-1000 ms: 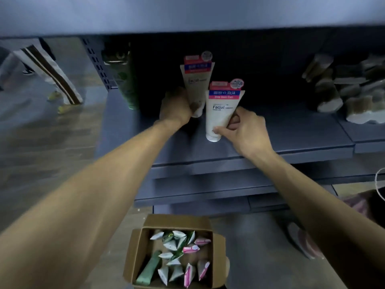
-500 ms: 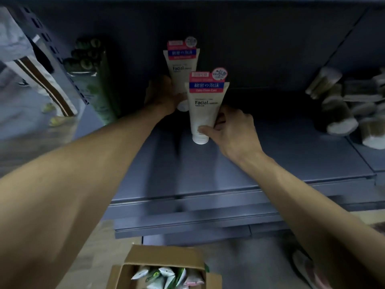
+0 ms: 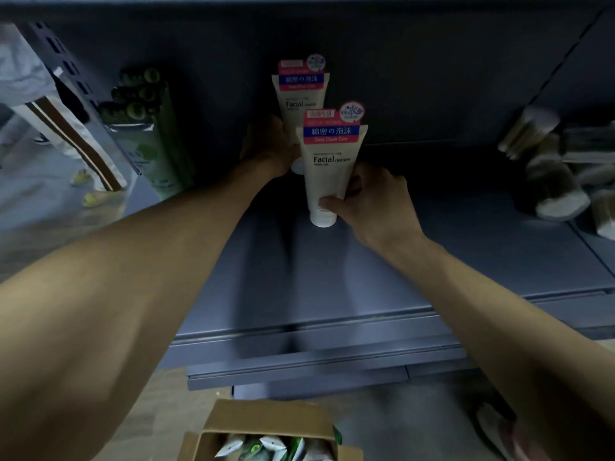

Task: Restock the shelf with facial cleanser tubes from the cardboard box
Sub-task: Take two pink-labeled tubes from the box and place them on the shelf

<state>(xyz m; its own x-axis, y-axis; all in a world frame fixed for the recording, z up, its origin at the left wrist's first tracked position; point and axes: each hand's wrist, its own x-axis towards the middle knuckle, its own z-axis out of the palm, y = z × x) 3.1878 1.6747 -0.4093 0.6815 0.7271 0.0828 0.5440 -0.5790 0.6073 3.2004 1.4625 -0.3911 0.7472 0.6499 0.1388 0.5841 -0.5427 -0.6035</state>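
Tubes of facial cleanser are what I'm watching here: two are standing cap-down, long axis upright, on the grey shelf (image 3: 432,261). I'm seeing the right hand (image 3: 372,204) curling round the lower part of the front tube (image 3: 327,168), thumb pressing just above its white cap. Further in, the left hand (image 3: 269,151) is wrapping round the base of the back tube (image 3: 299,94), which is sitting deeper and a little to the left, near the dark rear wall. The front tube is lying just ahead of the back one, so I'm judging that setting it down means keeping it upright and in line. Green tubes (image 3: 149,134) are leaning at the shelf's left end, pale bundles (image 3: 559,181) at the right. Below, the cardboard box (image 3: 266,424) is holding more tubes
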